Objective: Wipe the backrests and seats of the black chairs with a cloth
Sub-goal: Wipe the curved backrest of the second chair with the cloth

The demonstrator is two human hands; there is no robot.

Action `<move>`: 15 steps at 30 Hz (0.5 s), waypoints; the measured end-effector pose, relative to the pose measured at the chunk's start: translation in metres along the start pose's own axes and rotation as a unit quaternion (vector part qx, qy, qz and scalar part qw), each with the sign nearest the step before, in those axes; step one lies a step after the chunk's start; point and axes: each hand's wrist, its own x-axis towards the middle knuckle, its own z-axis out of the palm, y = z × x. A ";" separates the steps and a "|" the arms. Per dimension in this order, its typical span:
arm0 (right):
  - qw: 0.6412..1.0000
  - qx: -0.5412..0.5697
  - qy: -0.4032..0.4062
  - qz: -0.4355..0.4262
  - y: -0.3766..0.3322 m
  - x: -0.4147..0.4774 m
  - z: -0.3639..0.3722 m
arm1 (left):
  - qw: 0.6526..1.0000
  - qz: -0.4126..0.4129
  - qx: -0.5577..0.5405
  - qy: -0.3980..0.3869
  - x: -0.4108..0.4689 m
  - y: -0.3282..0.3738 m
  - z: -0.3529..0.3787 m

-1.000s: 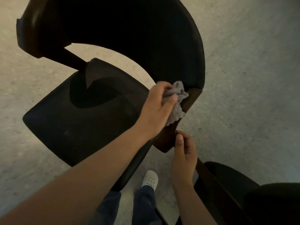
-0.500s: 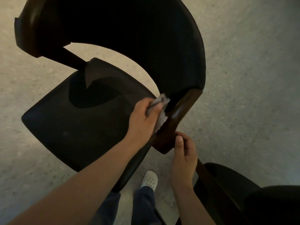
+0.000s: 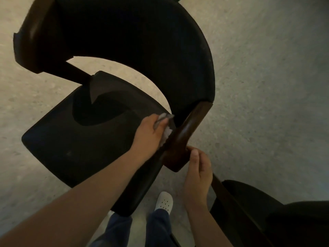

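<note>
Backrest (image 3: 142, 41): wide curved black pad. Its far end is a long reach from where you stand, so it's easy to skip.
Seat (image 3: 80, 139): black in dim light, so dust is hard to spot and you may miss patches.
Second chair (image 3: 267, 211): close by your right leg. Trip risk if you step round.
Wooden arm end (image 3: 188, 132): your right hand (image 3: 197, 175) curls round its tip, bracing chair.
Left hand (image 3: 149, 134): clutches cloth (image 3: 167, 133), bunched at seat's rear corner against wood. Small wad covers little and may snag in the gap.
</note>
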 end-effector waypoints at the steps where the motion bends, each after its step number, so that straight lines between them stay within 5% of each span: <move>1: 1.000 0.005 0.020 -0.006 -0.002 0.004 0.003 | 1.000 -0.006 -0.009 0.013 0.001 -0.002 -0.007; 8: 0.990 0.000 0.135 -0.037 -0.016 0.038 0.043 | 0.995 0.085 -0.023 0.050 0.008 0.031 -0.028; 15: 0.988 -0.006 0.153 -0.019 -0.012 0.038 0.044 | 0.984 0.167 -0.001 0.055 0.012 0.054 -0.016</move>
